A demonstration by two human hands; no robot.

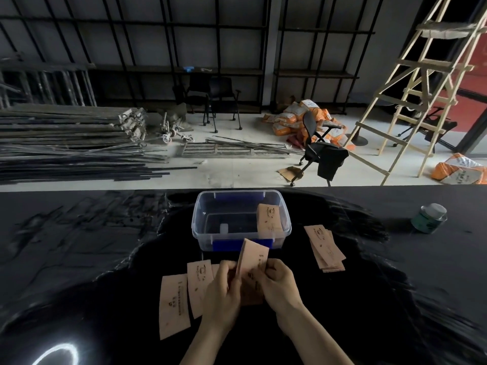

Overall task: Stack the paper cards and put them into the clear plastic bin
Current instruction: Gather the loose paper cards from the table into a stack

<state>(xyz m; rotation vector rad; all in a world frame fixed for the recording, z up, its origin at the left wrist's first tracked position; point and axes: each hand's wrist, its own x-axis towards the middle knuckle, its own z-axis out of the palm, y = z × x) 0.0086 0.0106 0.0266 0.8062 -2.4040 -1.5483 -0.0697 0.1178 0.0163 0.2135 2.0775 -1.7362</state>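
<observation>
A clear plastic bin with blue latches stands at the table's far edge; one tan paper card leans inside against its right wall. Just in front of the bin, my left hand and my right hand together hold a small bunch of tan cards, tilted upright. Two loose cards lie flat to the left of my hands, a printed one and another beside it. A fanned stack of cards rests on the table to the right of the bin.
The table is black and glossy, with a bright light reflection at the lower left. A small green jar with a pale lid stands at the far right. Beyond the table's edge are office chairs, a wooden ladder, metal bars and orange sacks on the floor.
</observation>
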